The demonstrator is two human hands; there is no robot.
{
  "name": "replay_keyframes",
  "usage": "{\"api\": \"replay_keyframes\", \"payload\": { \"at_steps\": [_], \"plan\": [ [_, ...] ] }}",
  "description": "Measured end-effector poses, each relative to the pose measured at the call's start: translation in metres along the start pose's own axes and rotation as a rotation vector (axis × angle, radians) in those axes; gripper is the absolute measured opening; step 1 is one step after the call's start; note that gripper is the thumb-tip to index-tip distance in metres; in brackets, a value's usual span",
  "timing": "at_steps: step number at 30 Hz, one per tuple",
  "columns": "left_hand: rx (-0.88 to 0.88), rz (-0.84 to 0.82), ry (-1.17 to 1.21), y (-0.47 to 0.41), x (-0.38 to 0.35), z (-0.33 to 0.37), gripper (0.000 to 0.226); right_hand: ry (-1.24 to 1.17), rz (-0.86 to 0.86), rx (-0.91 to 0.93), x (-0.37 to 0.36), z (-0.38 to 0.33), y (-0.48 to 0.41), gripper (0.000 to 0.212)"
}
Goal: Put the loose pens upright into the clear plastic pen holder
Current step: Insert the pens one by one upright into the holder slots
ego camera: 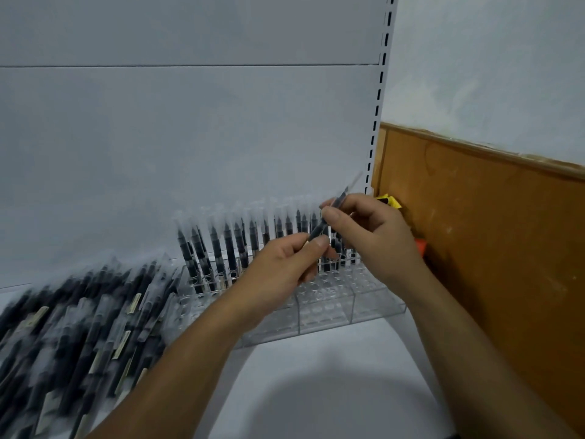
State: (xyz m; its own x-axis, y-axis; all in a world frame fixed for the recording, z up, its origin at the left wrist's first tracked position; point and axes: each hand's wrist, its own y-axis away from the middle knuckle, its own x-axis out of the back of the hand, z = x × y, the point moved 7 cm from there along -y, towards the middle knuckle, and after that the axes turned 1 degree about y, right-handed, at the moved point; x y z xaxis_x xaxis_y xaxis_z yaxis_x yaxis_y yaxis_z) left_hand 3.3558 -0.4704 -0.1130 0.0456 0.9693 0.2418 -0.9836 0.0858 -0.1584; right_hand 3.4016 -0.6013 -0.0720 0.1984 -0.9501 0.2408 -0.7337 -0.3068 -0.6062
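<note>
A clear plastic pen holder [329,308] with rows of round holes stands on the white shelf against the back panel. Several black pens with clear caps [218,248] stand upright in its back rows. Both hands hold one black pen [319,228] tilted above the holder. My left hand [285,264] pinches its lower end, and my right hand [364,229] pinches it higher up, with the clear cap poking out beyond the fingers. A blurred heap of loose pens [79,318] lies on the shelf to the left.
The white shelf surface [316,391] lies in front of the holder. A slotted shelf upright [378,122] and a brown wooden panel [490,232] close off the right side. A small yellow object [391,201] and an orange one [421,245] sit behind my right hand.
</note>
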Motion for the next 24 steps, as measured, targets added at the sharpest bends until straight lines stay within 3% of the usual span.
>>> {"api": "replay_keyframes", "payload": {
  "at_steps": [3,6,8,10,14,21,24],
  "plan": [
    [0.006,0.01,-0.033,-0.001,-0.002,-0.002,0.023,-0.127,0.032,-0.054,0.006,0.005,-0.001,0.011],
    [0.023,0.023,-0.051,-0.001,-0.002,-0.001,0.016,-0.294,0.223,-0.108,0.029,0.012,-0.003,0.009],
    [0.005,0.024,-0.137,0.0,0.0,0.004,0.022,-0.216,0.375,-0.096,0.051,0.017,-0.002,0.01],
    [-0.067,0.034,-0.403,0.003,0.004,0.011,0.032,0.012,0.443,-0.062,0.064,0.022,-0.001,0.01],
    [-0.129,-0.003,-0.889,0.019,0.008,0.002,0.057,0.348,0.338,-0.048,0.058,0.032,-0.005,0.013],
    [-0.168,0.035,-1.078,0.025,0.006,-0.012,0.072,0.676,-0.009,-0.169,0.026,0.051,-0.005,0.016],
    [-0.182,0.038,-1.097,0.025,0.005,-0.015,0.072,0.754,-0.052,-0.219,0.026,0.052,-0.006,0.016]
  ]
}}
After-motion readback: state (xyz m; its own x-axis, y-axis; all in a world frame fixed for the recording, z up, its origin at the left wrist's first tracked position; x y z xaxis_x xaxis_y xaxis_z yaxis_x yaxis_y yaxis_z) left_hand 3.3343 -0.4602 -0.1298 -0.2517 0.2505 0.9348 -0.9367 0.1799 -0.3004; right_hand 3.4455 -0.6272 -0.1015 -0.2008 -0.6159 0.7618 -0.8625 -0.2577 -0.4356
